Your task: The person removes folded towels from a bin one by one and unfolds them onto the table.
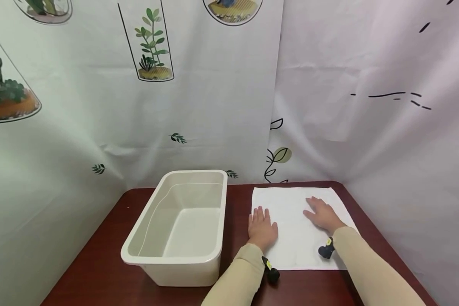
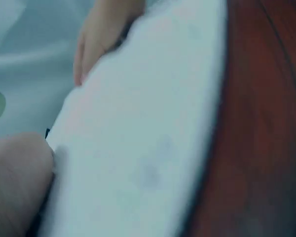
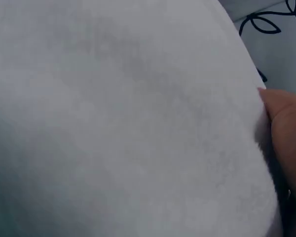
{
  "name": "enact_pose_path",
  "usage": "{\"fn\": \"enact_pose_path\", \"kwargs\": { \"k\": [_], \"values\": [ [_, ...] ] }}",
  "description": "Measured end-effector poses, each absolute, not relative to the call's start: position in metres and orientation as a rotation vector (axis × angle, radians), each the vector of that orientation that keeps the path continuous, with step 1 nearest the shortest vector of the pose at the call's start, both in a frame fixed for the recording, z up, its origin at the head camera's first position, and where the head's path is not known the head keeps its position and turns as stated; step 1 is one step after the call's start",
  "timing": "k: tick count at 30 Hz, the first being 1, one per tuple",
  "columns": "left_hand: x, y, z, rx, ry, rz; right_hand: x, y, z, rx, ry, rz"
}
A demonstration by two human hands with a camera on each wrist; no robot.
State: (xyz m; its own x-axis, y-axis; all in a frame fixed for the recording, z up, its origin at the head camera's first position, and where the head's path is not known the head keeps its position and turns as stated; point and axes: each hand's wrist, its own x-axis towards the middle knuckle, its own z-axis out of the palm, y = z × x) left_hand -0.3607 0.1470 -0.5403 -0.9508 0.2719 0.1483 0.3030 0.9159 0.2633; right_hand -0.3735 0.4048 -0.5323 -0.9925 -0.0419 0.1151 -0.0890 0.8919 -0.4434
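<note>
A white cloth (image 1: 296, 248) lies spread flat on the dark red table. My left hand (image 1: 262, 230) rests on its left edge, fingers straight and pointing away from me. Farther right, my right hand (image 1: 324, 216) lies on the cloth's upper right part with its fingers spread. Neither hand grips anything. The left wrist view shows part of my left hand (image 2: 17, 180) beside the cloth (image 2: 138, 118), with the right hand (image 2: 106, 37) beyond. In the right wrist view the cloth (image 3: 138, 128) fills most of the picture, and part of my right hand (image 3: 288, 133) shows at the right edge.
An off-white plastic basin (image 1: 222, 238) stands on the table (image 1: 95, 246) to the left of my left hand. White printed fabric (image 1: 222, 106) hangs behind the table and along its sides. Small dark cameras (image 1: 272, 274) are strapped at both wrists.
</note>
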Motion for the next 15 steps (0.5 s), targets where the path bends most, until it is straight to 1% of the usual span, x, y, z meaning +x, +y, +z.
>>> {"fn": "enact_pose_path", "kwargs": {
  "k": [5,15],
  "values": [
    [-0.357,0.142,-0.538,-0.404,-2.955,-0.417,-0.371,0.420,-0.543,0.045,-2.945,0.462],
    [-0.356,0.132,-0.540,-0.306,-2.989,-0.459,-0.347,0.454,-0.543,-0.085,-2.997,0.504]
  ]
}}
